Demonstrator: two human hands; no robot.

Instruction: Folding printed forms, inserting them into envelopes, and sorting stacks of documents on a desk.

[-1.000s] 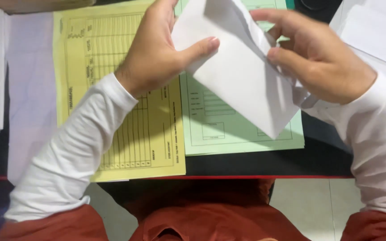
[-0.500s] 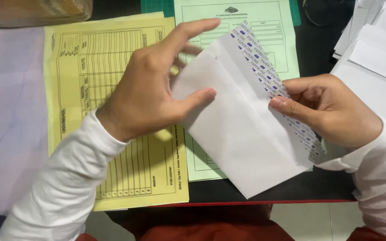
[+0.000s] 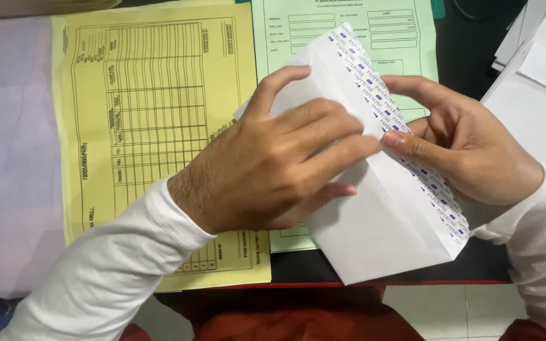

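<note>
the left hand (image 3: 273, 167) lies flat across the white envelope (image 3: 380, 221), fingers (image 3: 323, 136) spread and stretched toward the flap, thumb tucked underneath against the body, so it looks like the hand is pinning the envelope down and keeping it from sliding. the envelope sits slanted over the green form (image 3: 342, 38), its lower corner poking out past the tabletop (image 3: 475, 265) edge, and the flap's patterned strip (image 3: 406, 136) runs diagonally from upper left to lower right, facing up. the right hand (image 3: 469, 148) comes in from the right side, thumb and index finger closed into a pinch right on that strip, near where the left fingertips end, the other fingers curled back behind; the grip reads as holding the flap edge taut along the fold. both wrists are angled inward, white sleeves (image 3: 109, 271) pulled down to the cuffs, forearms coming up from the bottom corners. to the left, the yellow form (image 3: 153, 126) lies flat beside the green one, partly under the left forearm, and a pale sheet (image 3: 14, 158) lies further left. a stack of white paper (image 3: 532, 82) rests at the upper right, just beyond the right hand, close enough to reach.
</note>
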